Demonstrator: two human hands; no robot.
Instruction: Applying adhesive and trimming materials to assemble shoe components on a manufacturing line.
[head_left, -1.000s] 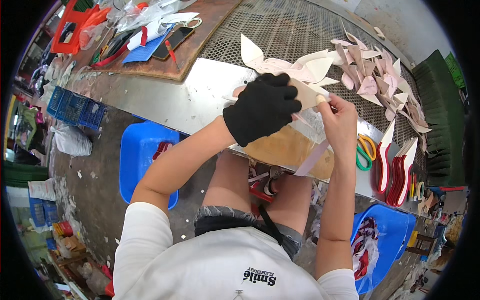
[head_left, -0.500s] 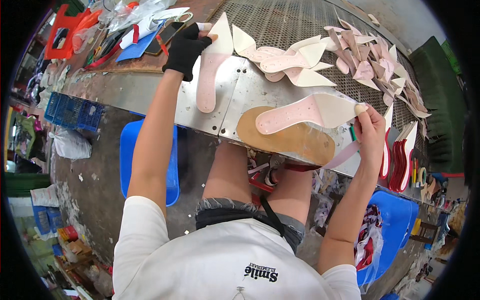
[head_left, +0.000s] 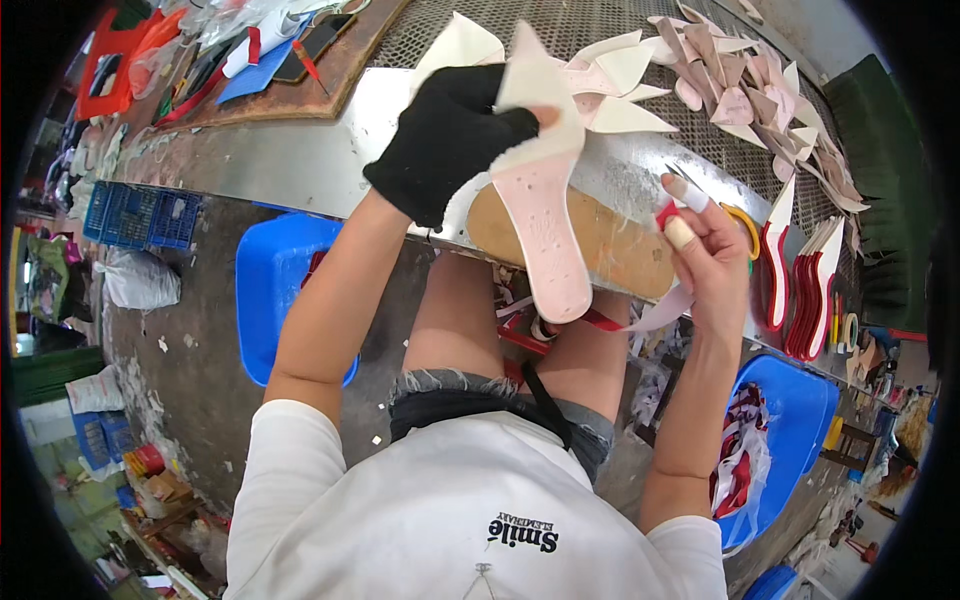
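My left hand [head_left: 450,135], in a black fingerless glove, is closed on a shoe insole [head_left: 540,230] with a white pointed front and a pink heel part. The insole hangs tilted over a tan oval board [head_left: 620,235] at the bench edge. To its right, my right hand [head_left: 710,240] pinches the end of a red strip [head_left: 668,212] between thumb and a white-taped finger. A pale strip [head_left: 665,307] trails below that hand. Behind its fingers shows the yellow handle of scissors [head_left: 742,228]; whether the hand holds them I cannot tell.
More insoles [head_left: 625,62] lie on the mesh bench top [head_left: 545,18], with a larger heap [head_left: 740,95] farther right. Red-edged white pieces [head_left: 815,290] stand stacked at the right. Blue tubs [head_left: 285,290] flank my legs. A cutter [head_left: 310,68] lies on a brown board at left.
My left hand has moved right and nearer with an insole, over the tan board. My right hand no longer holds an insole by its tip; it now pinches the red strip.
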